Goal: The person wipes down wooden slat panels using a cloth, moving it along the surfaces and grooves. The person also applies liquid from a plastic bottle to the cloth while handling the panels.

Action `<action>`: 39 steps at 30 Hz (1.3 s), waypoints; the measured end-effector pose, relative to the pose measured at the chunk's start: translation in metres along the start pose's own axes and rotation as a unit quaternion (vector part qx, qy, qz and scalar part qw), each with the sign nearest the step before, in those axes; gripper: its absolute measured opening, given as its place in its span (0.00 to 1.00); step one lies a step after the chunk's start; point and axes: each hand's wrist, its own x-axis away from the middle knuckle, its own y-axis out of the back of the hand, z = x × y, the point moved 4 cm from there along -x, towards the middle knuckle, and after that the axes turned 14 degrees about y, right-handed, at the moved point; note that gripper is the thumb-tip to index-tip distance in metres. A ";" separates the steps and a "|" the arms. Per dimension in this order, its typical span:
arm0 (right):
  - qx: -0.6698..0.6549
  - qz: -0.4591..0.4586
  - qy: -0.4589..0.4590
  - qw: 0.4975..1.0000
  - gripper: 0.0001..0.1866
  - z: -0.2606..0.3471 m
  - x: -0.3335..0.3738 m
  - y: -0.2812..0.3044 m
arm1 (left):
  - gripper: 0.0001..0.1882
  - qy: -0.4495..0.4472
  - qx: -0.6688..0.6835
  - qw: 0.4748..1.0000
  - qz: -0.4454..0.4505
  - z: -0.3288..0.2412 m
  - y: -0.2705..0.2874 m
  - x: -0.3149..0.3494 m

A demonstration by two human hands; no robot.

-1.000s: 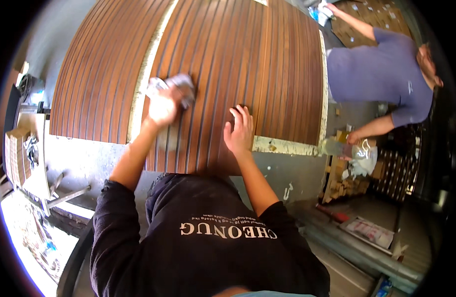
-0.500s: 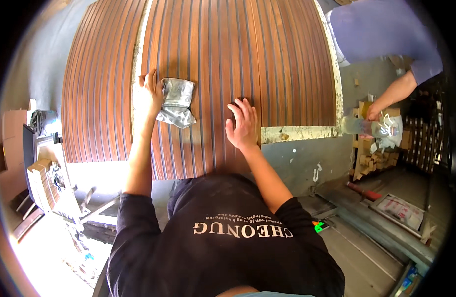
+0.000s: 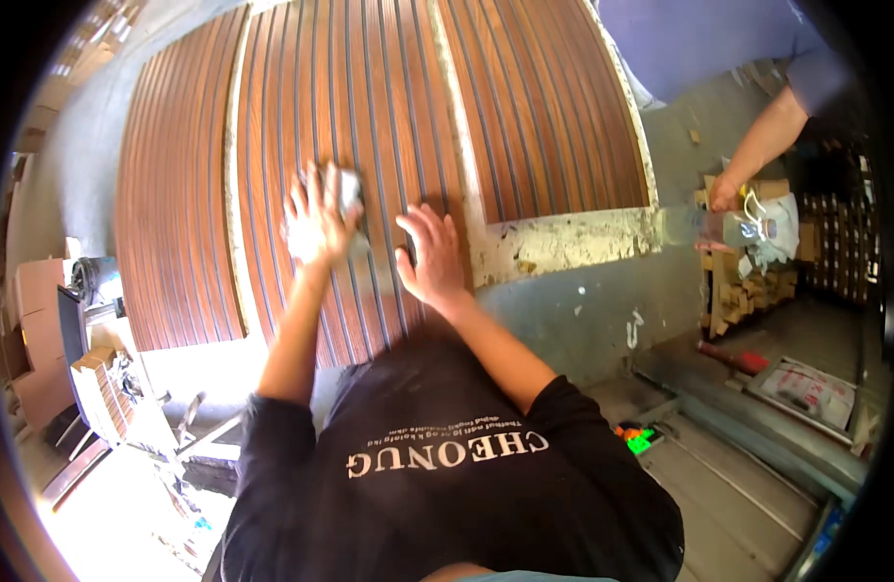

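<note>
My left hand (image 3: pixel 316 218) lies flat, fingers spread, on a crumpled grey-and-white plastic packet (image 3: pixel 351 194), covering most of it. The packet rests on the middle brown wood-grain panel (image 3: pixel 369 107), which has dark lengthwise grooves. My right hand (image 3: pixel 433 257) is at the near right part of this same panel, thumb and fingers apart, holding nothing. Similar grooved panels lie on either side, a left panel (image 3: pixel 180 194) and a right panel (image 3: pixel 549 116). A pale, stained strip of the support (image 3: pixel 456 107) shows between the middle and right panels.
At the right, a co-worker's hand (image 3: pixel 724 194) is by a clear plastic bottle (image 3: pixel 694 229). Wood offcuts (image 3: pixel 752 301) are piled behind it. Cardboard boxes (image 3: pixel 41 310) stand at the far left. Beyond the right panel's near end is the support's pale stained edge (image 3: pixel 563 242).
The middle panel has shifted left, away from the right panel, so a pale gap shows there. My left hand has moved from the panel's left edge onto the packet. My view has turned slightly.
</note>
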 end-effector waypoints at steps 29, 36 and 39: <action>0.074 0.019 -0.042 0.996 0.27 -0.104 0.027 0.083 | 0.35 -0.181 0.059 0.980 0.063 -0.138 -0.007 -0.010; 0.054 0.056 -0.089 0.993 0.25 -0.107 0.020 0.078 | 0.30 -0.127 0.013 0.992 0.004 -0.158 -0.039 -0.184; 0.088 0.053 -0.097 0.990 0.24 -0.106 0.019 0.082 | 0.30 -0.112 0.015 0.994 -0.006 -0.179 -0.033 -0.255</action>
